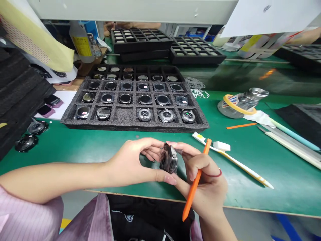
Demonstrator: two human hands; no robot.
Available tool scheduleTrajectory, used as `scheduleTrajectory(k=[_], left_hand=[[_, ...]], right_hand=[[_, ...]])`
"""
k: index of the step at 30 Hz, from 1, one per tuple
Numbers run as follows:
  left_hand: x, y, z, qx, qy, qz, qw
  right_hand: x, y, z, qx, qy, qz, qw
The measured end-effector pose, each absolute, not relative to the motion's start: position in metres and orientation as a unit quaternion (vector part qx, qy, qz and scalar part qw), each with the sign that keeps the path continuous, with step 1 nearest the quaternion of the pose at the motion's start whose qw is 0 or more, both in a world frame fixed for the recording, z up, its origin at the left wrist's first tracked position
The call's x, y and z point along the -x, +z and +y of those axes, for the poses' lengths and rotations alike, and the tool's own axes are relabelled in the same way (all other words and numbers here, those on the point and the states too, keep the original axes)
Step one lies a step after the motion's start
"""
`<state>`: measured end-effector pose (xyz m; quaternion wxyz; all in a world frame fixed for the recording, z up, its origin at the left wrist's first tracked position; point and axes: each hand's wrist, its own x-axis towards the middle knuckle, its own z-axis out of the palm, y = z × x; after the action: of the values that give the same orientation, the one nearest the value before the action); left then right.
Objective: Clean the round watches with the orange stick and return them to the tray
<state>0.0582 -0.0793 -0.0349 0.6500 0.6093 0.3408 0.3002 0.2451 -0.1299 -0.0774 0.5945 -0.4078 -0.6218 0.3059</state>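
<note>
two hands work close together over the green bench mat (253, 194), near its front edge. the left hand (129, 164) pinches a round smartwatch body (168, 158) in a smoky clear case, thumb and fingertips narrowed onto its rim, and the right hand (207, 180) meets its upper edge with a fingertip while its curled fingers clamp an orange plastic pry stick (191, 197). the watch should handle as light, stiff and fragile (a smooth shell like that could slip or scratch), so the rim looks a safer hold than the glass face. a grey foam tray (135, 128) of watches lies just beyond the hands.
</note>
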Motion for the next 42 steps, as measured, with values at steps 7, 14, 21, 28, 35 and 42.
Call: scheduleTrajectory(k=[7,14,21,28,35,42], left_hand=[[-0.059,-0.036,-0.078,-0.616,0.290,0.389,0.621],[-0.060,-0.036,-0.080,-0.583,0.270,0.376,0.667],[-0.054,-0.041,-0.075,-0.578,0.246,0.322,0.708],[-0.051,-0.048,-0.065,-0.611,0.224,0.288,0.703],[-0.047,-0.052,-0.057,-0.740,0.192,0.356,0.538],[-0.049,-0.060,-0.053,-0.700,0.166,0.363,0.592]], right_hand=[[-0.243,-0.076,-0.127,0.380,0.330,-0.627,0.594],[-0.238,-0.077,-0.128,0.395,0.283,-0.656,0.578],[-0.241,-0.076,-0.126,0.393,0.249,-0.689,0.555],[-0.247,-0.076,-0.128,0.413,0.294,-0.688,0.519],[-0.255,-0.083,-0.142,0.419,0.316,-0.597,0.606],[-0.251,-0.087,-0.154,0.518,0.182,-0.598,0.583]])
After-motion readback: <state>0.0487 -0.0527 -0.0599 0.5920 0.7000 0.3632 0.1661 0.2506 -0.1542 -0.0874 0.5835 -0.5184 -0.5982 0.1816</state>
